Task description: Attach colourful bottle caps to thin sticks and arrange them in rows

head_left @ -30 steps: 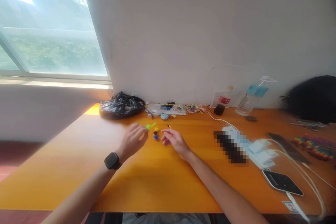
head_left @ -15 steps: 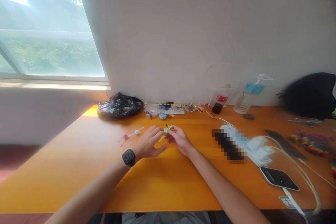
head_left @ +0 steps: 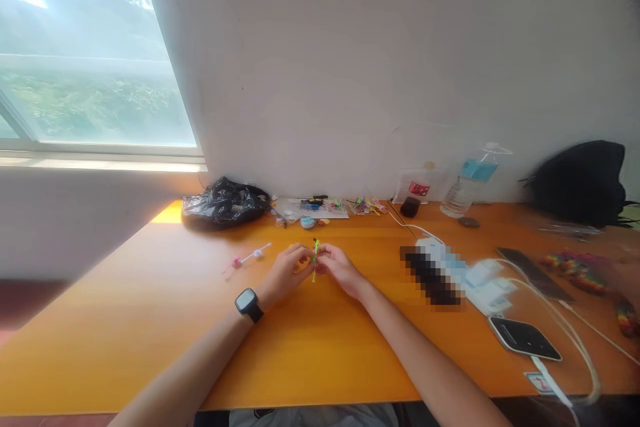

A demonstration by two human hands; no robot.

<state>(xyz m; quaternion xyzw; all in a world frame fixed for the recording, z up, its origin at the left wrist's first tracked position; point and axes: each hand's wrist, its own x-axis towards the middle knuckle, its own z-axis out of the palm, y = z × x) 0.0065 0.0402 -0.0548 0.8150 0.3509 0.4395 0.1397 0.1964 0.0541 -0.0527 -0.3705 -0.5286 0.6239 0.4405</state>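
Between my two hands, above the middle of the table, is a thin bright green plastic piece with a small dark tip. My right hand pinches it from the right. On its other side, my left hand, with a black watch on the wrist, has its fingertips closed on it too. My fingers cover its middle, so its exact kind is unclear. Left of my hands lie a pink piece and a white piece, each thin and rod-like with a rounder middle.
Along the wall are a black plastic bag, small packets, a round tin, a cola bottle and a clear bottle. To the right, a power strip with cables and a phone lie near a black bag.
My left hand's fingers, spread apart before, have closed on the green piece. That piece has turned from slanted to nearly upright. The view has shifted slightly.
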